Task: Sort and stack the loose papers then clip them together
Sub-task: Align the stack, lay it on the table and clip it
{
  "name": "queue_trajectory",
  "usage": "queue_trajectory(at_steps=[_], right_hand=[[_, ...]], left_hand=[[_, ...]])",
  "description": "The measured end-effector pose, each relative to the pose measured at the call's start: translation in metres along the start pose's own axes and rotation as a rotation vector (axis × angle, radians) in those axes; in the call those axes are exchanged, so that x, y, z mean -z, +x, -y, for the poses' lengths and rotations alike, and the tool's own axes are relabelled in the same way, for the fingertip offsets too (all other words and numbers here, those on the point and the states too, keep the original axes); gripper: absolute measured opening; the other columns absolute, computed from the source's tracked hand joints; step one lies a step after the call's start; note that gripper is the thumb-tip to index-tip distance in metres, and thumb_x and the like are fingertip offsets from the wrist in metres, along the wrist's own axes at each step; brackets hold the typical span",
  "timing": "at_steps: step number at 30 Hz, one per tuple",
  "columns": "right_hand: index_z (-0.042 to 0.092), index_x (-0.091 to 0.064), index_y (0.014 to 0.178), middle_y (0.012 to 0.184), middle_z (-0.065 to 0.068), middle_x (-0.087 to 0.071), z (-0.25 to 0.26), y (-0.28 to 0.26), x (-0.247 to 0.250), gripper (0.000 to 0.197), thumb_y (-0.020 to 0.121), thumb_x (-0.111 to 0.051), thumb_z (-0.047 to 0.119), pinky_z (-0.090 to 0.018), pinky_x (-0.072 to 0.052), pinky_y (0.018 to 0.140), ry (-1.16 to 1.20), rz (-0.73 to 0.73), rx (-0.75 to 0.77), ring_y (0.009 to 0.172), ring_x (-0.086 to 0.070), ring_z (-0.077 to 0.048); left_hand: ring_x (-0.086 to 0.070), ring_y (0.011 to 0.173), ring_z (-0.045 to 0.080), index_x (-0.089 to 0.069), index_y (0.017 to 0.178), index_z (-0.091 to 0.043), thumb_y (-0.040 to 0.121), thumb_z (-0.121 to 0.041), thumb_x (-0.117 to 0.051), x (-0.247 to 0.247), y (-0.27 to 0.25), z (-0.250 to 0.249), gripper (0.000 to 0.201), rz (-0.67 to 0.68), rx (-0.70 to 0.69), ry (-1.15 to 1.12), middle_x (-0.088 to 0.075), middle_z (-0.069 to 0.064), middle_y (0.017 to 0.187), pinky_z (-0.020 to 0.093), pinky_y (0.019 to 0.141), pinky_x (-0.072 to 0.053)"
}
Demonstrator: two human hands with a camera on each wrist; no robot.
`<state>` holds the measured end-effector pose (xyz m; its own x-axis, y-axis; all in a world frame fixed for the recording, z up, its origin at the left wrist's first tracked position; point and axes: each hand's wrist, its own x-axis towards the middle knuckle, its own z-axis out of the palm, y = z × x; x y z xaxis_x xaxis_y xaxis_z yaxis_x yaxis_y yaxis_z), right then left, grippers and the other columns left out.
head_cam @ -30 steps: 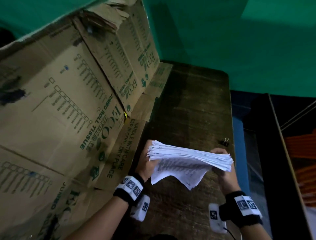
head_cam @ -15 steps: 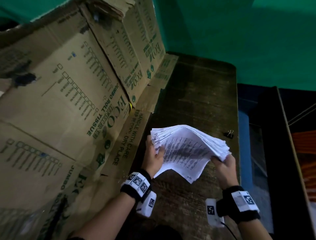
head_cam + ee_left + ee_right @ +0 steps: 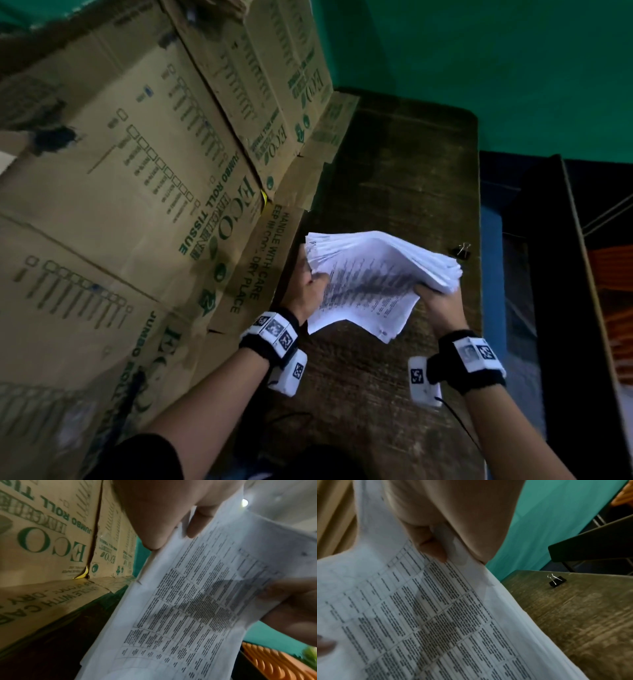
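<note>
Against the frame half a second back, I see little change: the paper stack (image 3: 380, 274) remains held above the wooden table (image 3: 404, 164) at frame centre, printed face tilted toward the camera, where a second ago it lay nearly edge-on. My left hand (image 3: 308, 291) grips the stack's left edge, thumb over the printed face; my right hand (image 3: 436, 306) grips the right edge from below, fingers curled round it. The sheets are white, printed with a ruled table of dense text, too blurred to read; their edges are fanned and uneven, and the lower corners droop free toward the table. The black binder clip (image 3: 463, 249) lies on the table near its right edge, just beyond the stack's right corner and apart from it. The left wrist view alone shows the thumb (image 3: 154, 524) pressed on the top sheet, with the cardboard cartons (image 3: 51, 534) marked "JUMBO ROLL TISSUE" beyond at the left. The right wrist view alone shows the clip's wire handles raised, at middle right of the frame.
</note>
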<state>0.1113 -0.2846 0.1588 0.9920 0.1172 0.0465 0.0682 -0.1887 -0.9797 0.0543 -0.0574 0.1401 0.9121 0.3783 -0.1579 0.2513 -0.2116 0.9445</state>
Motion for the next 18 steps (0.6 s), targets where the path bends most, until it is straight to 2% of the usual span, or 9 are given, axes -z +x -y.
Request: queue_trajectory(at_steps=[2, 3, 5, 7, 10, 12, 14, 15, 18], right_hand=[[0.025, -0.06, 0.093, 0.085, 0.033, -0.069, 0.009, -0.001, -0.006, 0.047, 0.071, -0.055, -0.016, -0.006, -0.047, 0.072, 0.032, 0.011, 0.016, 0.081, -0.062, 0.016], [0.024, -0.06, 0.096, 0.087, 0.032, -0.069, 0.016, -0.003, -0.006, 0.051, 0.074, -0.053, -0.021, -0.007, -0.048, 0.073, 0.051, 0.01, 0.032, 0.083, -0.062, 0.014], [0.029, -0.062, 0.101, 0.094, 0.029, -0.07, 0.024, -0.006, -0.002, 0.057, 0.076, -0.052, -0.021, -0.011, -0.049, 0.079, 0.075, -0.001, 0.091, 0.09, -0.063, 0.01], [0.031, -0.064, 0.102, 0.099, 0.026, -0.069, 0.026, -0.011, 0.002, 0.052, 0.074, -0.053, -0.012, -0.014, -0.05, 0.083, 0.072, -0.023, 0.131, 0.095, -0.063, 0.006], [0.011, -0.061, 0.104, 0.092, 0.024, -0.069, 0.005, -0.019, -0.004, 0.041, 0.073, -0.055, -0.016, -0.019, -0.049, 0.081, 0.024, -0.016, 0.042, 0.089, -0.063, 0.01], [0.001, -0.062, 0.099, 0.096, -0.007, -0.07, -0.019, -0.023, -0.007, 0.033, 0.076, -0.056, -0.023, -0.033, -0.047, 0.078, -0.095, -0.011, -0.084, 0.09, -0.066, -0.019], [-0.013, -0.06, 0.108, 0.109, -0.026, -0.065, -0.052, -0.019, -0.001, 0.026, 0.082, -0.063, -0.009, -0.037, -0.044, 0.076, -0.265, 0.116, -0.313, 0.096, -0.062, -0.035], [-0.008, -0.06, 0.115, 0.109, -0.021, -0.066, -0.065, -0.018, -0.001, 0.033, 0.086, -0.066, 0.005, -0.03, -0.043, 0.074, -0.377, 0.23, -0.449, 0.097, -0.062, -0.031], [0.006, -0.069, 0.102, 0.089, -0.008, -0.067, -0.093, -0.014, -0.006, 0.027, 0.087, -0.069, 0.028, -0.023, -0.037, 0.068, -0.697, 0.498, -0.602, 0.089, -0.06, -0.025]], left_hand=[[-0.067, 0.078, 0.035, -0.021, 0.107, 0.033, 0.085, 0.001, -0.048, 0.001, 0.004, -0.001, 0.047, -0.021, -0.006, -0.034, -0.029, 0.055, 0.113, 0.038, 0.046, -0.035], [-0.059, 0.1, 0.047, -0.028, 0.12, 0.025, 0.085, -0.006, -0.048, 0.003, 0.004, -0.003, 0.051, -0.015, -0.053, -0.056, -0.033, 0.051, 0.12, 0.044, 0.061, -0.048], [-0.049, 0.125, 0.038, -0.033, 0.138, -0.004, 0.085, -0.017, -0.048, 0.008, 0.002, -0.006, 0.057, -0.046, -0.158, -0.104, -0.047, 0.027, 0.135, 0.048, 0.099, -0.047], [-0.05, 0.125, 0.032, -0.036, 0.136, -0.009, 0.087, -0.018, -0.049, 0.009, -0.005, -0.001, 0.051, -0.096, -0.238, -0.163, -0.052, 0.02, 0.129, 0.048, 0.103, -0.043], [-0.058, 0.112, 0.032, -0.046, 0.123, 0.006, 0.085, -0.025, -0.05, 0.003, -0.008, 0.017, 0.049, -0.076, -0.205, -0.108, -0.06, 0.021, 0.109, 0.033, 0.09, -0.049], [-0.062, 0.102, 0.03, -0.053, 0.11, 0.013, 0.081, -0.022, -0.049, 0.003, -0.01, 0.03, 0.046, -0.062, -0.163, -0.046, -0.062, 0.02, 0.097, 0.025, 0.083, -0.049], [-0.065, 0.094, 0.025, -0.056, 0.104, 0.015, 0.079, -0.02, -0.052, 0.006, -0.01, 0.032, 0.043, -0.069, -0.142, -0.044, -0.065, 0.016, 0.091, 0.023, 0.083, -0.048], [-0.065, 0.098, 0.021, -0.059, 0.105, 0.01, 0.078, -0.022, -0.055, 0.009, -0.011, 0.028, 0.042, -0.074, -0.143, -0.05, -0.068, 0.012, 0.096, 0.025, 0.087, -0.049], [-0.062, 0.102, -0.002, -0.068, 0.101, 0.002, 0.076, -0.033, -0.059, 0.015, -0.013, 0.023, 0.043, -0.068, -0.27, -0.035, -0.069, -0.002, 0.104, 0.021, 0.091, -0.049]])
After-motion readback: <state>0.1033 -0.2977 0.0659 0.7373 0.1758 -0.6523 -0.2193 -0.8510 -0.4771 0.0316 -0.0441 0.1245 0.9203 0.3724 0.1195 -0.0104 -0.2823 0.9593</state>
